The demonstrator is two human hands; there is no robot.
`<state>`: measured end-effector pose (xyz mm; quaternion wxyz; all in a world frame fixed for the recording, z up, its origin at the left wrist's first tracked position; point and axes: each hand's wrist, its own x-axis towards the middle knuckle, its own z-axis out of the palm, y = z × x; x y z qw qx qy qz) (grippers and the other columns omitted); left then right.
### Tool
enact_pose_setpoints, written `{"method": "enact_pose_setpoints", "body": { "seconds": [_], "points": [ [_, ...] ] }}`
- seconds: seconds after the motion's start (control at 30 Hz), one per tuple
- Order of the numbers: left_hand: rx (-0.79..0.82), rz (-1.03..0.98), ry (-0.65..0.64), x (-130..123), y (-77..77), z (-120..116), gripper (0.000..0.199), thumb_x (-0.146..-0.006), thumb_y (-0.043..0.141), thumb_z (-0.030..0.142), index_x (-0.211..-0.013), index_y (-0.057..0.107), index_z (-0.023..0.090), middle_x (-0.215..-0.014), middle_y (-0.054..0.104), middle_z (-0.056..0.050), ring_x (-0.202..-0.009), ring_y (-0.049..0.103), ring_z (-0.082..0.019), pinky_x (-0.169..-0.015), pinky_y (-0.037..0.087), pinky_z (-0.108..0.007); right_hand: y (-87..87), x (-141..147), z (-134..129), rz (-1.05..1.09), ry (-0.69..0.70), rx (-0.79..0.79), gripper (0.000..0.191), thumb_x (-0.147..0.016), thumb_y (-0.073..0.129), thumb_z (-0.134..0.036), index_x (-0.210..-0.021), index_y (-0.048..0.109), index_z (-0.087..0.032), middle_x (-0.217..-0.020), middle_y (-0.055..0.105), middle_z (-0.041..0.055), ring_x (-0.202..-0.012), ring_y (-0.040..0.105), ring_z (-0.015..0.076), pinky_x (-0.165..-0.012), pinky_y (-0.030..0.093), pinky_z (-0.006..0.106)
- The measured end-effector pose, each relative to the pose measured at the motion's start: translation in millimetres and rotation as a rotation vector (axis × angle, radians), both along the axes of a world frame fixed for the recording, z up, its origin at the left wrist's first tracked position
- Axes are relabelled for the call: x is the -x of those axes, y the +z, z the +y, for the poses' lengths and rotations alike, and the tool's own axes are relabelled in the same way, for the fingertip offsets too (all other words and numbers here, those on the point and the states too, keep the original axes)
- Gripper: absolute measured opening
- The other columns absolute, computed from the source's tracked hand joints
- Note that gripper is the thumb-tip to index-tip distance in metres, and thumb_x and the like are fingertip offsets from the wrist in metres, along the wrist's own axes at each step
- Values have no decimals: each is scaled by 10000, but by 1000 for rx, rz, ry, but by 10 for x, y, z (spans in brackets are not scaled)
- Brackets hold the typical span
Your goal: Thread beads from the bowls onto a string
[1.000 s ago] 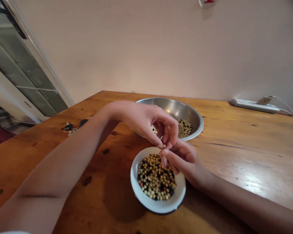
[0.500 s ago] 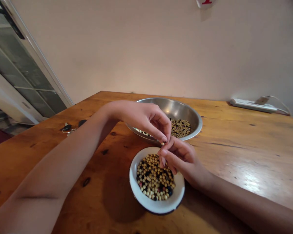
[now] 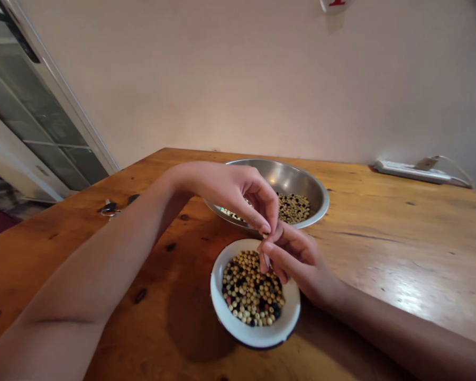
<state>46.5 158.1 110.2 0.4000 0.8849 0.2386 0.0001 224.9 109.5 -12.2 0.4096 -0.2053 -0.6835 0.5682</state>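
My left hand (image 3: 248, 198) bends down from the left, its thumb and forefinger pinching a small pale bead (image 3: 265, 235). Against its fingertips, my right hand (image 3: 295, 259) has thumb and fingers closed together; what they grip, if anything, is too small to make out. Both hands meet above the far rim of a white bowl (image 3: 226, 333) with a dark edge. Pale, black and a few reddish beads (image 3: 252, 291) fill the bowl's middle. Behind the hands, a wide steel basin (image 3: 285, 174) holds more pale and black beads (image 3: 293, 208), partly hidden by my left hand.
The wooden table (image 3: 381, 211) reaches back to a plain wall. Keys (image 3: 109, 207) lie beyond my left forearm. A white power strip (image 3: 408, 170) with a plug and cable sits at the back right. A glass-paned door (image 3: 43, 100) stands at the left.
Both hands keep almost the same pose over the bowl. The bead at my left fingertips now shows less than before, more covered by the fingers.
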Motion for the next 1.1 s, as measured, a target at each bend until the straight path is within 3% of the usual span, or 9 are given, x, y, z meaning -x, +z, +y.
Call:
{"method": "enact_pose_setpoints", "body": {
  "seconds": [0.3,0.63,0.83,0.93,1.1],
  "points": [
    [-24,40,-39,7,-8,15,119,-805,625,259,-867,701,191,-861,704,-17,-831,630,-123,-781,464,-216,18,18,-6,8,11,43,182,-865,581,-324,-769,524,-180,-618,601,-25,-416,419,27,-363,326,143],
    [-67,51,-95,3,13,-15,89,-801,603,222,-828,679,185,-795,697,-10,-755,617,-113,-696,456,-199,3,-13,10,26,68,19,164,-892,553,-345,-936,557,-187,-665,632,-15,-409,422,19,-375,344,137],
    [-132,68,-81,-21,18,-48,108,-799,599,250,-820,678,180,-793,689,-4,-744,606,-107,-690,447,-201,1,2,14,-11,36,10,148,-876,581,-319,-827,577,-179,-645,614,-22,-455,433,21,-389,339,125],
    [-192,74,0,4,-4,-5,163,-814,578,297,-864,685,184,-844,701,-2,-801,611,-111,-741,436,-201,3,1,10,-16,33,-10,146,-884,569,-309,-815,569,-180,-646,609,-28,-456,426,18,-396,335,127],
    [-565,291,308,83,-211,205,242,-804,530,320,-881,703,170,-840,716,-35,-743,611,-129,-675,411,-228,22,0,3,-31,21,-51,139,-888,557,-289,-804,555,-178,-637,602,-33,-446,411,15,-399,326,142]
  ]
}}
